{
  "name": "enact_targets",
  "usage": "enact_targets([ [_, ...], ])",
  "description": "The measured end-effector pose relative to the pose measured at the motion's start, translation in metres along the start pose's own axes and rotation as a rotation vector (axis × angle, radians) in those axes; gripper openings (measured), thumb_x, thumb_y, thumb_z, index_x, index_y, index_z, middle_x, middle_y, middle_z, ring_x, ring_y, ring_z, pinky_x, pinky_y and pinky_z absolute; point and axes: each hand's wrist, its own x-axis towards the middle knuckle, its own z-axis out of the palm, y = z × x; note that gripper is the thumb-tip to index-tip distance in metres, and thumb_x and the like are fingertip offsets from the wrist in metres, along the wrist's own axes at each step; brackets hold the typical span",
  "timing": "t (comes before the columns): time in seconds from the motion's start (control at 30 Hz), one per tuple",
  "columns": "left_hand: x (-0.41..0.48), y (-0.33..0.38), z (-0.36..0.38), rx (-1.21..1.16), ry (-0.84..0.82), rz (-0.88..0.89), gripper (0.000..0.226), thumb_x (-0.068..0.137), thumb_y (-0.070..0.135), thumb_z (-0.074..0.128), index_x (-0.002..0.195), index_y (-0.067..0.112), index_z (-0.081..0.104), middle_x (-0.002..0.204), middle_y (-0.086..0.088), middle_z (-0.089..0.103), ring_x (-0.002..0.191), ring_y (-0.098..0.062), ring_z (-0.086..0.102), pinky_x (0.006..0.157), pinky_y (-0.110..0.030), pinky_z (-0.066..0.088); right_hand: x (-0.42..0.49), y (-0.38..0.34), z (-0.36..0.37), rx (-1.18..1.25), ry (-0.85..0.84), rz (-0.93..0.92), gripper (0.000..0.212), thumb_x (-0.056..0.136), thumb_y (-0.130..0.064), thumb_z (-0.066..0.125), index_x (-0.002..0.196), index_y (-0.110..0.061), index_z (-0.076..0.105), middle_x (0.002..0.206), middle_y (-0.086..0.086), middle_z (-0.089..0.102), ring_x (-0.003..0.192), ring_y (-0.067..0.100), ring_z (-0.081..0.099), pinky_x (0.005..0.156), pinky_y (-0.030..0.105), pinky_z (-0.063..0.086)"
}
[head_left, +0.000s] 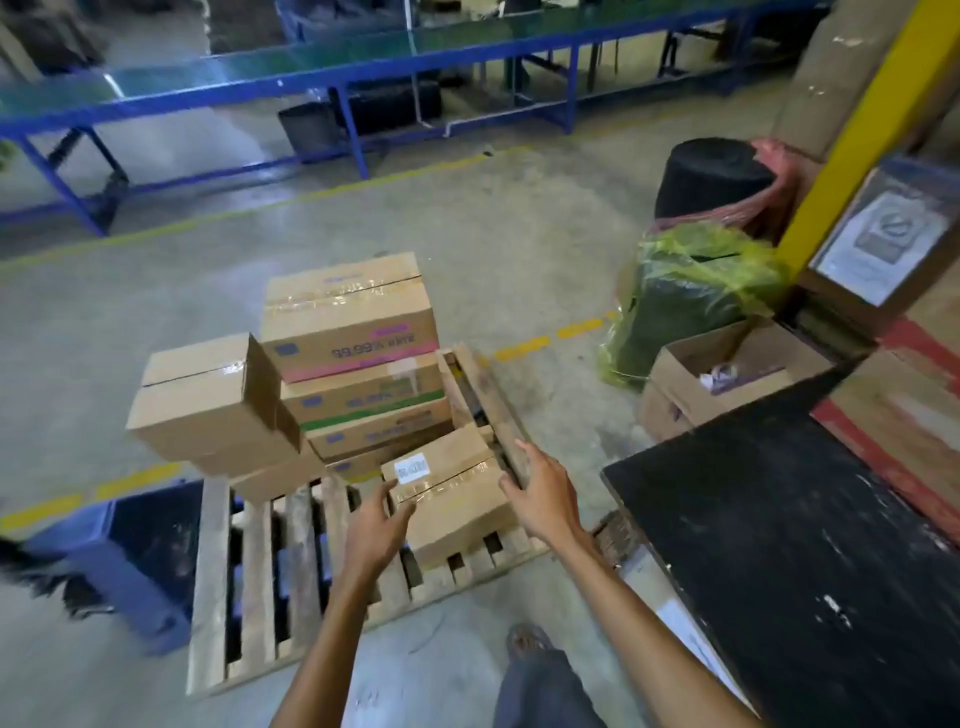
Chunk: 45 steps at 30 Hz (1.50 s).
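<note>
The small brown cardboard box (457, 512), sealed with clear tape and carrying a white label, lies on the near right part of the pale wooden slatted pallet (254, 561) on the floor, directly between the person's two hands. The left hand (379, 525) is at the box's left top corner and the right hand (540, 493) is against its right edge. Both have their fingers spread and straight, neither curled round anything. Whether they truly touch the cardboard I cannot tell. Just behind the box rises a stack of bigger taped cartons (348, 322). A black-topped bench (779, 545) stands to the right.
</note>
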Motion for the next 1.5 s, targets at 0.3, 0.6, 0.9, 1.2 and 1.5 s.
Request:
enact_targets([
  [0.3,0.093,-0.065,0.011,-0.044,0.018,-0.252,0.056,0.101,0.028,0.061,0.152,0.011,0.045,0.152,-0.012,0.051,0.124,-0.026,0.058,0.102,-0.036,0.041,0.125,0.013,0.087,-0.010,-0.245,0.057,0.062,0.089,-0.031,0.068,0.145,-0.013,0.050,0.134,0.007,0.063,0.123,0.027,0.059,0.095,0.027,0.045],
  [0.6,0.271,-0.168,0.118,-0.121,-0.071,-0.596,0.062,0.097,0.024,0.068,0.153,0.011,0.044,0.155,-0.014,0.048,0.142,-0.032,0.045,0.113,-0.041,0.038,0.294,0.131,0.246,-0.170,-0.375,0.258,0.064,0.091,-0.038,0.066,0.146,-0.012,0.048,0.136,0.012,0.064,0.121,0.031,0.062,0.099,0.038,0.052],
  [0.9,0.436,-0.340,0.249,-0.265,0.086,-0.788,0.097,0.089,0.051,0.071,0.163,0.019,0.017,0.164,-0.008,0.035,0.148,-0.031,0.037,0.118,-0.042,0.032,0.423,0.290,0.430,-0.265,-0.226,0.406,0.093,0.091,-0.055,0.063,0.161,-0.012,0.019,0.161,0.017,0.033,0.145,0.035,0.036,0.116,0.047,0.035],
  [1.2,0.474,-0.417,0.300,-0.496,0.057,-0.821,0.065,0.073,0.069,0.076,0.126,0.032,0.069,0.116,0.013,0.075,0.109,-0.011,0.069,0.104,-0.038,0.052,0.470,0.345,0.456,-0.065,-0.241,0.591,0.074,0.073,-0.074,0.073,0.120,-0.017,0.070,0.120,0.003,0.072,0.115,0.023,0.065,0.083,0.022,0.044],
  [1.5,0.417,-0.333,0.223,-0.393,0.194,-0.758,0.061,0.070,0.073,0.078,0.110,0.027,0.076,0.102,0.015,0.075,0.101,-0.007,0.069,0.095,-0.030,0.051,0.395,0.245,0.374,-0.198,-0.034,0.465,0.065,0.074,-0.081,0.063,0.077,-0.016,0.066,0.092,0.015,0.075,0.093,0.035,0.069,0.065,0.027,0.034],
])
